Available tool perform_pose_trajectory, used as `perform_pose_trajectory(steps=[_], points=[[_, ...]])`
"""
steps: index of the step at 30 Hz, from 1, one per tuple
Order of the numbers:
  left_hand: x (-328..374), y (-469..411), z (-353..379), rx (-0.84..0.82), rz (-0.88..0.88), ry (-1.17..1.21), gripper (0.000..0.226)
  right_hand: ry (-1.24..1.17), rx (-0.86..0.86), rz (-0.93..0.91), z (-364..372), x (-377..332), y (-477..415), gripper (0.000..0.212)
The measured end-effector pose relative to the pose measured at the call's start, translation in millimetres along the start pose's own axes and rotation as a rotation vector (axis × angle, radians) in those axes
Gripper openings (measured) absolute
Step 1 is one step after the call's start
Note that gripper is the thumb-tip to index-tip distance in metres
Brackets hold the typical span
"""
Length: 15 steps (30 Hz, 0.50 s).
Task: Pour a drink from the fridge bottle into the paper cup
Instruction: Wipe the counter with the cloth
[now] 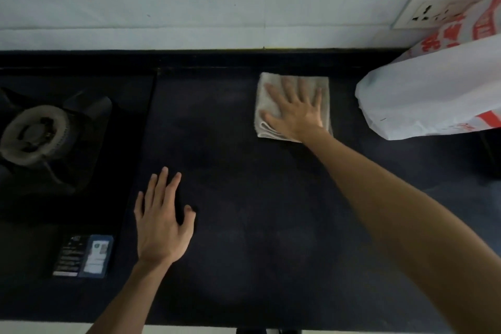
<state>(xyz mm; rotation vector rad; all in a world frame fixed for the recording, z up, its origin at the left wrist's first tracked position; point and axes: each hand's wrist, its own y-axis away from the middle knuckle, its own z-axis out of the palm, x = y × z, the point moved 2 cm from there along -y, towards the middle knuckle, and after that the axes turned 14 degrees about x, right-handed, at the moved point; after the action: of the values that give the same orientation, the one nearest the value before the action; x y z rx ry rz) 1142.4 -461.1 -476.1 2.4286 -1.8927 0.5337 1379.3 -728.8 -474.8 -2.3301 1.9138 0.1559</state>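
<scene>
Two hands are seen in the head view, and neither holds a bottle or a cup. The right hand (295,110) is laid flat, fingers spread, on a folded grey cloth (291,84) at the back of the dark counter (244,225); nothing is pinched, the palm is only pressed down on the fabric. The left hand (161,221) is held open, fingers loosely spread, over bare counter near the front, with nothing gripped; whether it touches the surface cannot be told. A gas burner (35,134) is set at the left, a small printed label (84,256) on the hob near it, and a white plastic bag (433,89) with red print is slumped at the right below a wall socket (431,12).

The fridge bottle and paper cup are nowhere in sight, so their look and place cannot be told. The pouring is judged either not begun or already finished and being wiped up after; which one cannot be settled here.
</scene>
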Motion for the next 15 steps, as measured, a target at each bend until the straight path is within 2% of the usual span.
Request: perform_pose_trajectory(steps=[4,10,12,15], points=[[1,0,0,-0.001,-0.002,0.002,0.07,0.016,0.009,0.022,-9,24,56,0.078],[3,1,0,0.013,0.0,-0.019,0.071,0.0,0.004,-0.104,-16,13,192,0.078],[4,1,0,0.012,-0.005,-0.025,0.071,0.008,-0.019,-0.104,-15,15,181,0.078],[4,0,0,0.0,-0.008,-0.028,0.071,0.001,-0.012,-0.094,-9,2,114,0.079]])
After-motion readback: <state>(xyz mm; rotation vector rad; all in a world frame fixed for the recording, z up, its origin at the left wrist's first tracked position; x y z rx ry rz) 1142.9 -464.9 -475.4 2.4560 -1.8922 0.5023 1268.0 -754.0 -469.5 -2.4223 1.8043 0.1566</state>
